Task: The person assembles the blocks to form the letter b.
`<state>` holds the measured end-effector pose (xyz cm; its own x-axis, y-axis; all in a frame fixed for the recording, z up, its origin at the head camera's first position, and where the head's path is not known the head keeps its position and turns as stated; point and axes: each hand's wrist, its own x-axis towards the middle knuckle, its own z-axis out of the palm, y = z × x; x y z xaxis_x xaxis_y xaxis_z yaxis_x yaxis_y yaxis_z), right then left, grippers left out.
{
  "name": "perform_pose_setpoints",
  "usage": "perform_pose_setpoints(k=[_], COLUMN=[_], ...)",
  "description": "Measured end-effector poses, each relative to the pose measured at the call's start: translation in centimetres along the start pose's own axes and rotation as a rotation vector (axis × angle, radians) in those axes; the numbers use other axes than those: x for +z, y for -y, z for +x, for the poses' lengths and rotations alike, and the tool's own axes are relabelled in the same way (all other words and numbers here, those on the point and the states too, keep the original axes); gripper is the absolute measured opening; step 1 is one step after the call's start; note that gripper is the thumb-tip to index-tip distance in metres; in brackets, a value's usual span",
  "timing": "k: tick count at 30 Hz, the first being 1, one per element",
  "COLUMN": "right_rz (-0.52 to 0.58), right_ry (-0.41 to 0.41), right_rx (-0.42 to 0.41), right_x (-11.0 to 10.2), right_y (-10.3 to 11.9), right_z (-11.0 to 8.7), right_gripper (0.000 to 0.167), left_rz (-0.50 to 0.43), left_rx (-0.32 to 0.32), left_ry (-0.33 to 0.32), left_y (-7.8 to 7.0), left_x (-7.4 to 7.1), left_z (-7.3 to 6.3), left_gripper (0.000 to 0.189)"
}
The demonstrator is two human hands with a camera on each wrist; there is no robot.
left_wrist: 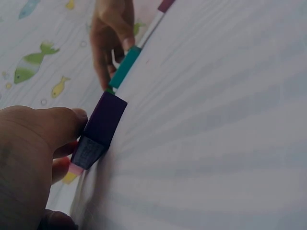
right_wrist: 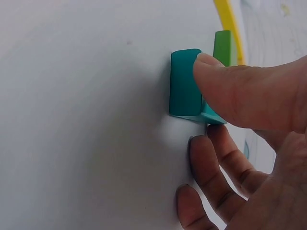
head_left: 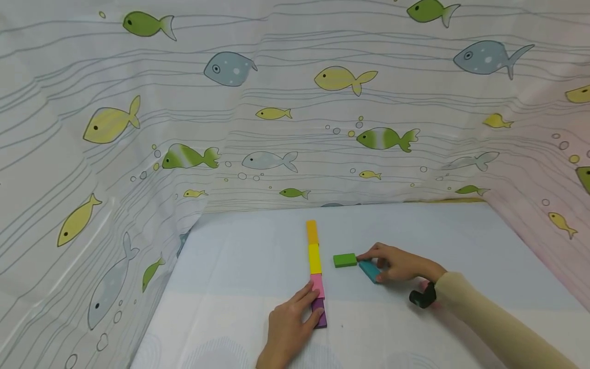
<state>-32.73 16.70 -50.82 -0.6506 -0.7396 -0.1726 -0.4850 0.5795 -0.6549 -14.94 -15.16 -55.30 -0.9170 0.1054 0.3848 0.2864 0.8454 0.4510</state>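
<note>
My left hand (head_left: pixel 288 320) rests on the near end of a row of small flat blocks. Its fingers touch the pink block (head_left: pixel 317 281), and its thumb lies on the purple block (head_left: pixel 318 305) at the near end. To the right, my right hand (head_left: pixel 400 264) pinches a teal block (head_left: pixel 370 271), which lies slanted on the table. The thumb (right_wrist: pixel 218 88) presses the near end of this block in the right wrist view, while the index fingertip reaches the right end of a green block (head_left: pixel 344 260).
Beyond the pink block the row goes on with a yellow block (head_left: pixel 315 259) and an orange block (head_left: pixel 312 232). The pale table (head_left: pixel 230 266) is bordered by a fish-printed sheet (head_left: pixel 295 138) at the back and sides. A black device (head_left: pixel 423 296) sits at the right wrist.
</note>
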Motion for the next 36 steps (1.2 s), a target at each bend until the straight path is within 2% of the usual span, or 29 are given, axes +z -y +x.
perform_pose_setpoints(k=[10, 24, 31, 36], right_rz=[-0.011, -0.025, -0.035, -0.027], right_ry=[0.014, 0.041, 0.050, 0.056], right_rx=[-0.012, -0.006, -0.010, 0.004], right_x=[0.1, 0.2, 0.4, 0.5], right_y=[0.7, 1.5, 1.7, 2.2], right_z=[1.0, 2.3, 2.9, 3.2], right_gripper=[0.064, 0.063, 0.063, 0.063], left_rz=[-0.014, -0.011, -0.003, -0.010], left_rx=[-0.003, -0.030, -0.023, -0.043], left_ry=[0.005, 0.050, 0.043, 0.057], left_y=[0.0, -0.1, -0.1, -0.1], left_x=[-0.1, -0.2, -0.3, -0.3], left_z=[0.1, 0.2, 0.2, 0.3], left_gripper=[0.042, 0.043, 0.042, 0.043])
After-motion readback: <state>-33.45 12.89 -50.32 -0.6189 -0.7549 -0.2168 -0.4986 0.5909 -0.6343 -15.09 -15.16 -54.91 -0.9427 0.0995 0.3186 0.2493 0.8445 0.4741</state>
